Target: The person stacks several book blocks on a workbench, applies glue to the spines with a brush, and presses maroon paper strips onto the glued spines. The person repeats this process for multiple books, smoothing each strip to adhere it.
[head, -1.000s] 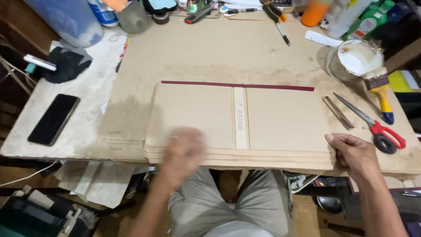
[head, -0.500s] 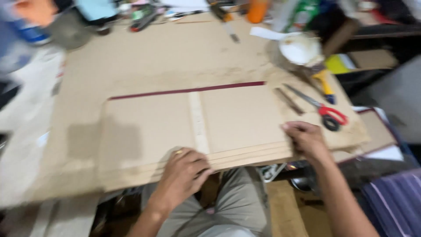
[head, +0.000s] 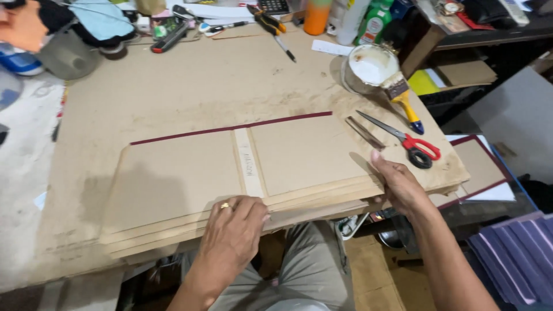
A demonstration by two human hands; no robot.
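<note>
Since half a second ago, shifted rightward along the stack of boards (head: 230, 190) at frame centre on the desk (head: 173, 86): left hand (head: 236, 227) pressed flat on its near edge, right hand (head: 397, 184) clasping its right edge; squaring underway, next needing even alignment.

Left hand (head: 233, 227) palm down, fingers curled forward, knuckles raised, gold ring on one finger; bare forearm runs down to lower frame edge. Right hand (head: 400, 184) turned on edge, fingers extended and pressed together pointing up-left, thumb tucked underneath; bare forearm angles down toward lower right corner. Hands well apart. Knees in grey trousers visible below, between both arms.
</note>
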